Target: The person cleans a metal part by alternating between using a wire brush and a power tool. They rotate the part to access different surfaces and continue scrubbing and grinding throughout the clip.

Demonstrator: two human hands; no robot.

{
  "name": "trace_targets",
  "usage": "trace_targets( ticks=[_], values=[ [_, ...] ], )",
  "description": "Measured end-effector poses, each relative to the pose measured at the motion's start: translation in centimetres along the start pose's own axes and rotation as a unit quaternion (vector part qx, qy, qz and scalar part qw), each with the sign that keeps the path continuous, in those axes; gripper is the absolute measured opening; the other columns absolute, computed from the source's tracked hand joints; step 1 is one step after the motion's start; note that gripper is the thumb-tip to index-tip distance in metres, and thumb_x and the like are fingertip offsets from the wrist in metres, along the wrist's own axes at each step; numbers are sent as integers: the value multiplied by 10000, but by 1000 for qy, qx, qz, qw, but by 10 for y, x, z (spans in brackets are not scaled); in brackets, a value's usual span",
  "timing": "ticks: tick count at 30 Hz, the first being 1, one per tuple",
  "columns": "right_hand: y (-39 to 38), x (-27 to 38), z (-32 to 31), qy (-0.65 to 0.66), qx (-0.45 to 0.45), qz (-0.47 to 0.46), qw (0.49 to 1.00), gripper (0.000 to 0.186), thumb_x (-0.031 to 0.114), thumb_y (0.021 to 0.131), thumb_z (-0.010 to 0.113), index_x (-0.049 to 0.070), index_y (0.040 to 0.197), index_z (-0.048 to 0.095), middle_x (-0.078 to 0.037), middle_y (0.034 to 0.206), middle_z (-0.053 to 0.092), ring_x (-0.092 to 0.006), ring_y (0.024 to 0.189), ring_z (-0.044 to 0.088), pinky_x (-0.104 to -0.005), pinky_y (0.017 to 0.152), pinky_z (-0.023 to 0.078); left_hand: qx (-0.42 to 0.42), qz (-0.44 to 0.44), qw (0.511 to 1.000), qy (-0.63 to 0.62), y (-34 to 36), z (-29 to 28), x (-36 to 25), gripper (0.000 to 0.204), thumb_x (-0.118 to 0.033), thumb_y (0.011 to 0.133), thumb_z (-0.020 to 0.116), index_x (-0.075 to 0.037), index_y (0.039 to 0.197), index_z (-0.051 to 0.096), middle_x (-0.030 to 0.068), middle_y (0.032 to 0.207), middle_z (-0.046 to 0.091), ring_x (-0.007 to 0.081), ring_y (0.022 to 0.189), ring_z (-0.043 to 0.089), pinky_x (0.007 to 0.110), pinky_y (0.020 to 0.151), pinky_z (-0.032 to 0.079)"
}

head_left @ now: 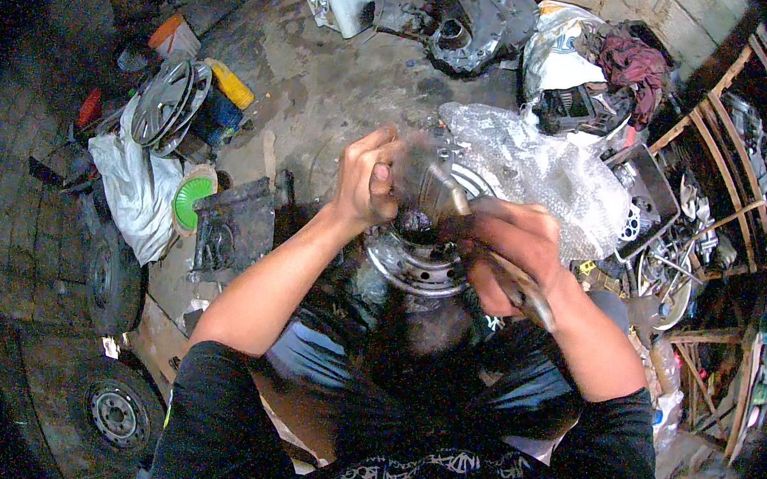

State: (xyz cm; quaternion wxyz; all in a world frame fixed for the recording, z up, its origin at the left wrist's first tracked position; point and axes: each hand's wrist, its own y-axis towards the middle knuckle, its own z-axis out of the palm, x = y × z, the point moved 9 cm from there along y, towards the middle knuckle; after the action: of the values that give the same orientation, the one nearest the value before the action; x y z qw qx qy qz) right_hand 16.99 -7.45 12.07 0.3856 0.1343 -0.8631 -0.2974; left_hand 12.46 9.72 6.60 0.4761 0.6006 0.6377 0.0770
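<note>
A steel wheel rim (399, 272) with holes round it lies between my knees, with dark greasy metal at its middle. My right hand (523, 246) is wrapped round a hammer (528, 296). The butt of its wooden handle sticks out toward my right forearm, and its blurred head is over the rim. To the left of the rim's middle, my left hand (370, 180) is raised with its fingers curled closed. A smear of motion beside those fingers hides what they hold, if anything.
Bubble wrap (559, 186) spreads just right of the rim. A dirty metal housing (459, 29) sits at the far side. Left are silver wheel covers (164, 105), a green disc (192, 202) and tyred wheels (118, 412). Wooden shelving (721, 185) with metal parts stands at right.
</note>
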Motion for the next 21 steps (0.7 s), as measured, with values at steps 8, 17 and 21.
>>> trace_targets(
  ticks=[8, 17, 21],
  values=[
    [-1, -1, 11, -28, 60, 7, 998, 303, 175, 709, 705, 32, 968, 639, -161, 741, 609, -379, 646, 628, -461, 570, 514, -15, 41, 999, -31, 3, 0, -2, 883, -634, 961, 93, 15, 803, 671, 202, 725, 577, 394, 680, 583, 428, 615, 449],
    [-1, 0, 22, -60, 155, 59, 984, 235, 191, 752, 695, 53, 927, 620, -134, 735, 588, -343, 609, 619, -435, 529, 502, -2, 11, 1000, -6, 2, 2, 0, 989, -725, 923, 20, 3, 818, 682, 182, 829, 667, 360, 790, 644, 423, 765, 507],
    [1, 7, 5, -14, 58, 41, 997, 266, 165, 691, 723, 42, 890, 597, -162, 709, 586, -397, 647, 600, -473, 566, 498, 19, 28, 999, -25, 0, 1, -7, 915, -661, 949, 74, 11, 816, 681, 198, 793, 643, 377, 737, 618, 428, 687, 487]
  ],
)
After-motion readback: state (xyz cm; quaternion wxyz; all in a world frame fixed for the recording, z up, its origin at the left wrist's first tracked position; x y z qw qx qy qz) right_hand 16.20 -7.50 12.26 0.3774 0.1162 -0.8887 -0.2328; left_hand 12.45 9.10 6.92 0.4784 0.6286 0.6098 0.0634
